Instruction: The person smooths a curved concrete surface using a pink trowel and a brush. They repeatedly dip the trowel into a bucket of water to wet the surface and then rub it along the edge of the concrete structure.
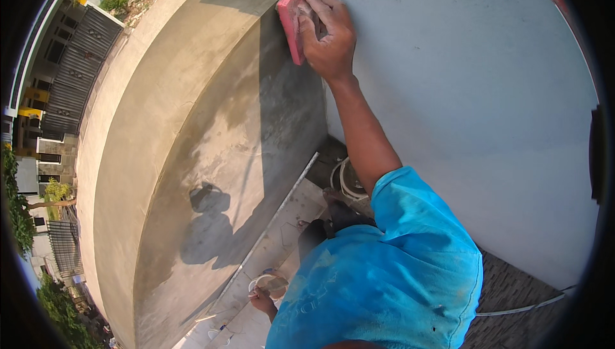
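My right hand (330, 38) is stretched far up and closed around a pink plastering float (293, 32). The float sits on edge at the top of the grey plastered wall (224, 118), close to the corner where the pale blue-white wall (461, 80) begins. Down by my waist, my left hand (261, 299) is closed at the side of a small round bucket (277, 287) with a whitish rim. The bucket's contents are too small to make out. My shadow falls on the plaster, which has lighter and darker patches.
Another bucket (351, 179) stands on the floor near the corner, partly behind my right arm. A long pale strip (275, 214) runs along the wall's foot. A white hose or cable (522, 309) crosses the dark tiles at right. Beyond the wall are gated buildings (80, 67).
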Available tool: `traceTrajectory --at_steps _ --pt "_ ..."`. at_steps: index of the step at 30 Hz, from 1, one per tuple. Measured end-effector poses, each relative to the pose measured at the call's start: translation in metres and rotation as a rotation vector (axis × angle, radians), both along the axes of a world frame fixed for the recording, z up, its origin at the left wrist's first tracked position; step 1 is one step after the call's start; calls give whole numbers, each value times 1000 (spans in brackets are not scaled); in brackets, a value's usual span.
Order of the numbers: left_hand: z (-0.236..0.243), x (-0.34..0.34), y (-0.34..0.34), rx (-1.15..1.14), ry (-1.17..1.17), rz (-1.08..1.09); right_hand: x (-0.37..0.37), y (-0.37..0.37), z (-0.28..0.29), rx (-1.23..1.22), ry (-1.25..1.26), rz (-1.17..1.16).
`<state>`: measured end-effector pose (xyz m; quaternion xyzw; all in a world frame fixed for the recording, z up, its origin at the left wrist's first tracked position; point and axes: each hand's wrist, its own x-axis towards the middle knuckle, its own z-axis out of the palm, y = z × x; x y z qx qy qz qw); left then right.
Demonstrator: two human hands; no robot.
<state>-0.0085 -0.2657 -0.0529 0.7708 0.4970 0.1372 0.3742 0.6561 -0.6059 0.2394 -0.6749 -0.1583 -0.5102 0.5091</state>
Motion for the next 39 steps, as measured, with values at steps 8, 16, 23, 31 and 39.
traceTrajectory --at_steps 8,16,23,31,39 --pt "-19 -11 3 119 126 -38 -33 -9 -4 211 376 208" --pt "-9 2 -5 -28 75 14 -19 1 13 392 447 274" --pt "-15 -4 0 14 43 -13 -58 -4 4 -86 342 167" --pt "-31 6 24 218 47 -219 3 4 -4 44 -60 -93" --pt "-46 -11 39 271 -2 -138 -10 10 -32 4 181 -96"
